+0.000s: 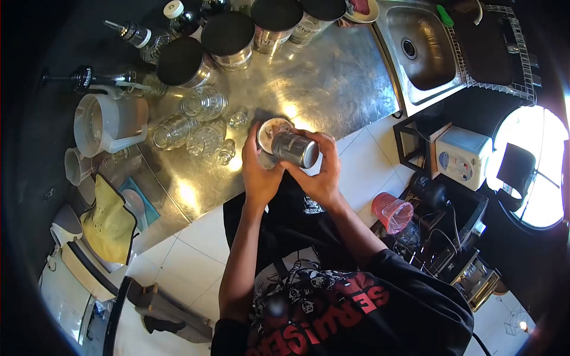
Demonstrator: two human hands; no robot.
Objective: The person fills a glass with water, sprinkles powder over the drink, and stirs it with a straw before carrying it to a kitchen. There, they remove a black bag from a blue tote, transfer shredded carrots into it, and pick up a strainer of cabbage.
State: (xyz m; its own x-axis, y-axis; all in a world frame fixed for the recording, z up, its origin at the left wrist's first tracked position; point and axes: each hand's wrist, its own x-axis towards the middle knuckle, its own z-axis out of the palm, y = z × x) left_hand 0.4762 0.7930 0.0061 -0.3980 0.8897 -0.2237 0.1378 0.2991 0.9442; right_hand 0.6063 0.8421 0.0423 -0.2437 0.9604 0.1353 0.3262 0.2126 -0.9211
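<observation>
My right hand (320, 172) is wrapped around a metal can (295, 149), tipped on its side over the cup (272, 134) that my left hand (256, 172) grips. Overturned glasses (193, 121) lie just beyond my left hand.

The metal can (295, 149) is a small silvery tin lying tipped on its side, its round end facing five o'clock. Its mouth leans over a small cup (272, 134) at its ten o'clock. The cup stands upright at the steel counter's edge, pale inside, with brownish contents showing in it.
</observation>
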